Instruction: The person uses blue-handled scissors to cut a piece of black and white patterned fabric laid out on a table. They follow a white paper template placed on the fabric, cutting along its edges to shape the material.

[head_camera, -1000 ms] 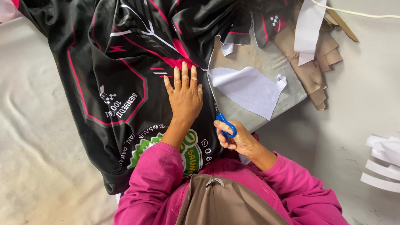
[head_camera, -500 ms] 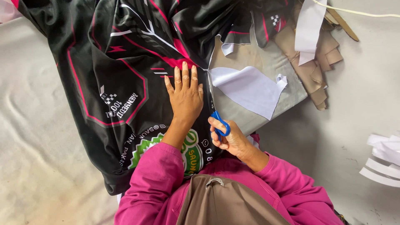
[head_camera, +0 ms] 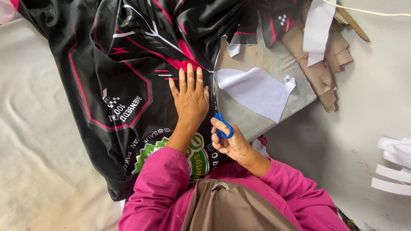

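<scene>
I am watching the left hand (head_camera: pixel 191 99) lying flat, fingers spread and closed on nothing, pressing down on the black and pink printed fabric (head_camera: pixel 128 81). That fabric is draping over a grey board (head_camera: pixel 274 68) and spilling off its left side onto the pale floor covering (head_camera: pixel 38 162); I am taking the board as my landmark. The right hand (head_camera: pixel 231 143) is sitting at the near edge of the board, fingers clamped through the blue handles of a pair of scissors (head_camera: pixel 221 128), whose blades are running up along the fabric's cut edge just beside the left hand.

On the board, right of the fabric edge, a white paper piece (head_camera: pixel 257 92) is lying flat. Past the board's far right corner, brown paper pieces (head_camera: pixel 327 64) are piling up with a white strip (head_camera: pixel 317 30) across them. Well off to the right of the board, white strips (head_camera: pixel 394 167) are lying on the floor.

I am judging the fabric to be light, soft and slippery, likely to bunch or slide under the blades, so a flat palm close to the cutting line looks like the right hold. The scissors are rigid and are best held by the handle loops.
</scene>
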